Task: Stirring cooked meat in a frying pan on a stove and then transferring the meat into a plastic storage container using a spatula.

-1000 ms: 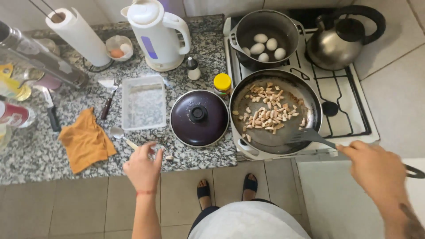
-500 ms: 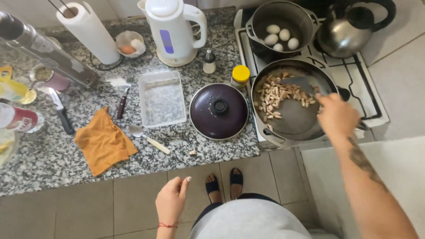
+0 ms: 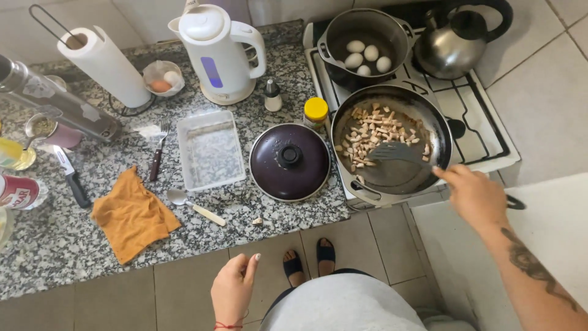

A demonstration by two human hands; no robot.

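My right hand [image 3: 474,196] grips the handle of a dark spatula [image 3: 395,152] whose blade rests inside the black frying pan [image 3: 441,132] among pale chopped pieces [image 3: 370,132]. The pan sits on the front burner of the white stove [image 3: 490,138]. My left hand [image 3: 234,289] hangs loose below the counter edge, fingers apart, holding nothing. A dark round lid [image 3: 290,161] lies on the granite counter just left of the pan.
A pot with several eggs [image 3: 366,38] and a steel kettle [image 3: 456,43] occupy the back burners. The counter [image 3: 61,257] holds a white electric kettle [image 3: 217,55], clear tray [image 3: 210,150], orange cloth [image 3: 131,214], spoon [image 3: 193,205], fork, knife, paper towel roll [image 3: 104,64], yellow-capped jar [image 3: 316,111].
My right hand drew back from over the pan toward its near rim, dragging the spatula through the pieces. My left hand dropped from the counter edge to below it.
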